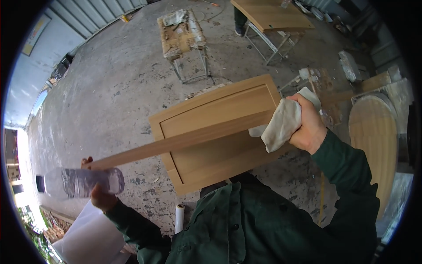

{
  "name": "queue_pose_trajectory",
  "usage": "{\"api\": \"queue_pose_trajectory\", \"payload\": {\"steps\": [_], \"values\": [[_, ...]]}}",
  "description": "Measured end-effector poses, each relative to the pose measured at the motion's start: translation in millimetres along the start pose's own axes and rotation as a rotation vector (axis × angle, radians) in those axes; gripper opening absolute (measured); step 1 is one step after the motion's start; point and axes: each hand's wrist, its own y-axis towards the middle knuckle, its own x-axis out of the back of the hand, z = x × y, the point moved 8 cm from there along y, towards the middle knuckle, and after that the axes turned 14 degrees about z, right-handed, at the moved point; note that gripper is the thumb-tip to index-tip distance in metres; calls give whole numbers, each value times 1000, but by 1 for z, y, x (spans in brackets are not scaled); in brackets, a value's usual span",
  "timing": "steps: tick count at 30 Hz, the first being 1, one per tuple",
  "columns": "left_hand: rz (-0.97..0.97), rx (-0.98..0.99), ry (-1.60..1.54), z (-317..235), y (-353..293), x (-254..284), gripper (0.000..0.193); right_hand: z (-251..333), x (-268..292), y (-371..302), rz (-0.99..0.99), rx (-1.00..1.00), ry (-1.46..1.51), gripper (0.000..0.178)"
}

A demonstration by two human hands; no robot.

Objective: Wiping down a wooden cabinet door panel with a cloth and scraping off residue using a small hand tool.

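Note:
A long narrow wooden strip [193, 141] slants across in front of me, its left end lower and nearer. My left hand [103, 199] grips a clear plastic bottle [93, 181] with a dark cap, which lies on its side. Fingertips of that same hand show at the strip's left end, beyond the bottle. At the upper right, my right hand [307, 127] is closed on a white cloth [282, 125], which is wrapped over the strip's right end. Beneath the strip lies a framed wooden panel [211, 108] with a recessed middle; what supports it is mostly hidden.
A worn padded stand [182, 35] is farther off. Behind it to the right, a wooden panel [274, 15] rests on a metal trestle, with a person's leg [240, 20] beside it. Rounded wooden boards [372, 132] stand at right. A white roll [179, 218] is near my body.

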Motion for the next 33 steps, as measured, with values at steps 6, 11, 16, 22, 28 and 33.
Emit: {"api": "queue_pose_trajectory", "payload": {"steps": [6,11,16,22,28,33], "values": [[3,21,87,-20,-60,-17,70,-12,26,-39,-106,-20,-2,21],[4,-23,-14,-39,-106,-45,68,-32,63,-73,-195,-51,-20,15],[-59,4,74,-38,-134,-45,62,-37,76,-79,-193,-88,-46,16],[-38,27,191,-20,-144,-34,64,-45,77,-63,-156,-141,-46,16],[36,226,131,-4,-134,-42,113,-34,69,-52,-72,-159,-42,18],[-36,199,-8,65,-135,6,116,-26,40,-9,-15,-143,-94,23]]}}
